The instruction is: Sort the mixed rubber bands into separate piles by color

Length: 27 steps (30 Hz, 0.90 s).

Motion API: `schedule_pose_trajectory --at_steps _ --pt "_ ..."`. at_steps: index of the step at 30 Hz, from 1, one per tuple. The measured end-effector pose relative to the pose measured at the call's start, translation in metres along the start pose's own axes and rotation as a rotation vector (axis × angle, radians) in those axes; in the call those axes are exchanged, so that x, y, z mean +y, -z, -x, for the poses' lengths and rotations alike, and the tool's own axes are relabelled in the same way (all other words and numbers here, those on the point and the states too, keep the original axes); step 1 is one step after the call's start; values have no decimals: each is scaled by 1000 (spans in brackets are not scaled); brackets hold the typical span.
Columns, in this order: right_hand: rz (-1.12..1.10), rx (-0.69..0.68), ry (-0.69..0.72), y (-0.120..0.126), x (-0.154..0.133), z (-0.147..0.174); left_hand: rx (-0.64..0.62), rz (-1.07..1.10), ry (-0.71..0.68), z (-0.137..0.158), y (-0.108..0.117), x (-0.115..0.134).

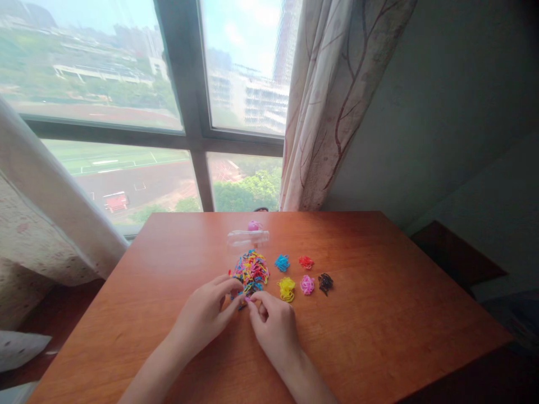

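Observation:
A mixed heap of small colourful rubber bands [251,268] lies on the wooden table, in front of my hands. At its near edge my right hand [275,321] pinches a pink rubber band [247,299] between thumb and forefinger, the other fingers curled in. My left hand [207,310] reaches in from the left, thumb and forefinger apart around the heap's near left side, with nothing visible held. Sorted by colour, little piles lie to the right: blue bands [282,263], red bands [306,262], yellow bands [287,289], pink bands [307,285] and black bands [325,283].
Behind the heap lies a clear plastic container [248,238], with a pink object [254,225] just beyond it. The brown table [379,325] ends at a window [193,134] with patterned curtains [324,106] on both sides. A grey wall stands at the right.

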State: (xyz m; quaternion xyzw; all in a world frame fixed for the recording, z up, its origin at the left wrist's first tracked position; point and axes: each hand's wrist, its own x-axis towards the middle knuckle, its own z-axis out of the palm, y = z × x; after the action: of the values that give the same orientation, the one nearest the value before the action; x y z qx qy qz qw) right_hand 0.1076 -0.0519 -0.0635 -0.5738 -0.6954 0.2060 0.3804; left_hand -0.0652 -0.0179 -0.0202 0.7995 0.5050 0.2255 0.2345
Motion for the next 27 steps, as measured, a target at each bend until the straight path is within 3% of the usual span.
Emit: schedule_pose_trajectory --at_steps 8,27 --pt "-152 19 -43 0 1 -1 -37 43 -47 1 -2 2" --pt "-158 71 -55 6 -1 -3 -78 24 -36 -1 -4 -2"
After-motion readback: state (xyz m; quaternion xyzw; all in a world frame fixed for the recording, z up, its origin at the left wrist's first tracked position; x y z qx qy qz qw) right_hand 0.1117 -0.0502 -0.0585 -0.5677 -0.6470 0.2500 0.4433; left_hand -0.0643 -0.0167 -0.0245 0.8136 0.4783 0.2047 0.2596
